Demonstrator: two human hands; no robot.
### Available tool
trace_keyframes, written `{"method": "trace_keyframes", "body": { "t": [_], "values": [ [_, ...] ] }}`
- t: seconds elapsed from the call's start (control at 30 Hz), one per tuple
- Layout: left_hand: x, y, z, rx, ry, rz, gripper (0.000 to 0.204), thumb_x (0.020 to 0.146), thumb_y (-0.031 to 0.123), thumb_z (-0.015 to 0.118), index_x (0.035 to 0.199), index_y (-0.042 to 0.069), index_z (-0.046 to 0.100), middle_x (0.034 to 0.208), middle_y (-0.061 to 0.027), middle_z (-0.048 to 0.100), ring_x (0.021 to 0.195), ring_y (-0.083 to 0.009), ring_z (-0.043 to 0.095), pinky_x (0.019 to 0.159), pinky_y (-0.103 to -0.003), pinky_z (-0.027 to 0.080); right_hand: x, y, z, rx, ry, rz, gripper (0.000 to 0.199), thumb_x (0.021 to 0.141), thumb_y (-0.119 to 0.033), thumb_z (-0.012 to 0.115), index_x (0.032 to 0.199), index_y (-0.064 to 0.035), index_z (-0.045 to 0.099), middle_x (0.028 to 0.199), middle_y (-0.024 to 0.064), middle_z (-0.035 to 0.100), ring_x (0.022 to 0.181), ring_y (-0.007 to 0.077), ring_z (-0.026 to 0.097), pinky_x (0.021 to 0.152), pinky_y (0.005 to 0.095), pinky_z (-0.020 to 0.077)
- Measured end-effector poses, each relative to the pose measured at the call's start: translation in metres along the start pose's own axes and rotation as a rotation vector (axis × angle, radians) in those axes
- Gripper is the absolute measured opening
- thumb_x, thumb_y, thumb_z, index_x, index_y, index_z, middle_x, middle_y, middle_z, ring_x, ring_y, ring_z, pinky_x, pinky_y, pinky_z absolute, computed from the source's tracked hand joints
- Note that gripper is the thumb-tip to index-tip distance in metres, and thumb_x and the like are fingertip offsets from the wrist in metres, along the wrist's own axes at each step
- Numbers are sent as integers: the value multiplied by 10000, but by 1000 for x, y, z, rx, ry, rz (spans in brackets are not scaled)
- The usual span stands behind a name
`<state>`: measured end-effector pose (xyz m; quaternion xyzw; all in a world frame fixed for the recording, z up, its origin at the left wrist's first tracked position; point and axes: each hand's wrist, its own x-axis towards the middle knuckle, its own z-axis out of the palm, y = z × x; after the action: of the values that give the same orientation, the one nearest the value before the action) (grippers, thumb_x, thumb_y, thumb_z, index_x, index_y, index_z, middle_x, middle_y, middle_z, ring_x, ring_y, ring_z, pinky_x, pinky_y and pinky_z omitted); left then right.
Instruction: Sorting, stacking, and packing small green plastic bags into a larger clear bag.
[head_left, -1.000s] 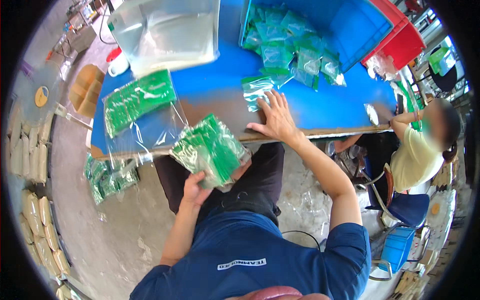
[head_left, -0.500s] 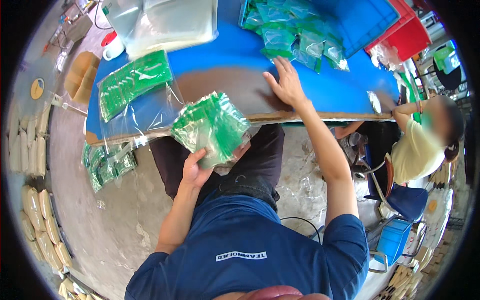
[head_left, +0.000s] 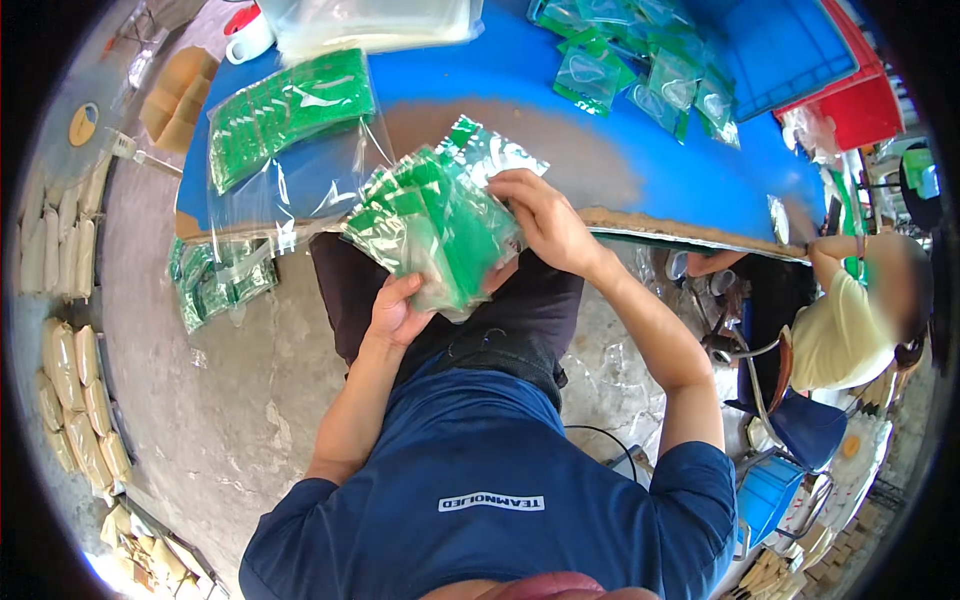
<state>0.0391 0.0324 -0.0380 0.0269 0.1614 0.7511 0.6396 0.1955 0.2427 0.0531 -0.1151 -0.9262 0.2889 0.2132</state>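
Note:
My left hand [head_left: 400,312] is closed on the near edge of a fanned stack of small green-and-clear plastic packets [head_left: 425,225], held above my lap at the table's front edge. At the stack's far right side, my right hand [head_left: 548,218] has its fingers bent and pinched on a green-and-white packet [head_left: 490,152], which sticks out past the others. The right fingertips partly hide that packet's edge. To the left on the blue table lies a large clear bag [head_left: 290,115] with rows of green packets in it, its loose end draping over the edge.
Loose green packets [head_left: 655,75] are heaped at the back right, beside a blue crate [head_left: 785,50] and a red bin [head_left: 865,105]. Large clear bags [head_left: 370,25] and a white mug [head_left: 248,40] are at the back left. A co-worker [head_left: 845,330] sits at the right.
My right hand has come back from near the heap to the stack and now grips a packet there. A green-and-white packet now juts out at the stack's far side.

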Motion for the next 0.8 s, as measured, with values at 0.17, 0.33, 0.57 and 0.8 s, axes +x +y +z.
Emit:
{"method": "trace_keyframes", "body": {
  "t": [0.17,0.33,0.57,0.8],
  "values": [
    [2,-10,16,54,143,64,622,847,98,705,1403,-11,449,1370,-138,557,1283,-303,521,1136,-460,370,32,28,-5,900,131,612,328,971,-25,448,1272,35,565,1132,145,669,1081,219,630,918,339,501],
    [5,-18,32,63,119,32,564,848,86,693,1364,-6,485,1306,-123,598,1231,-278,561,1099,-433,412,79,184,-78,-320,424,315,428,930,-164,591,1316,14,548,1301,257,585,1200,412,564,1016,428,463],
    [1,-26,30,72,204,40,589,811,59,713,1356,6,498,1296,-117,604,1237,-278,563,1107,-441,409,107,237,-116,-527,62,491,872,656,-485,834,1320,11,564,1197,229,647,1117,342,626,954,411,481],
    [1,-15,0,63,173,-64,613,797,89,725,1361,19,496,1252,-115,621,1167,-289,605,1032,-458,465,102,192,-96,61,139,676,514,779,-417,802,1017,20,672,825,75,662,722,189,591,654,371,481]
  ]
}}
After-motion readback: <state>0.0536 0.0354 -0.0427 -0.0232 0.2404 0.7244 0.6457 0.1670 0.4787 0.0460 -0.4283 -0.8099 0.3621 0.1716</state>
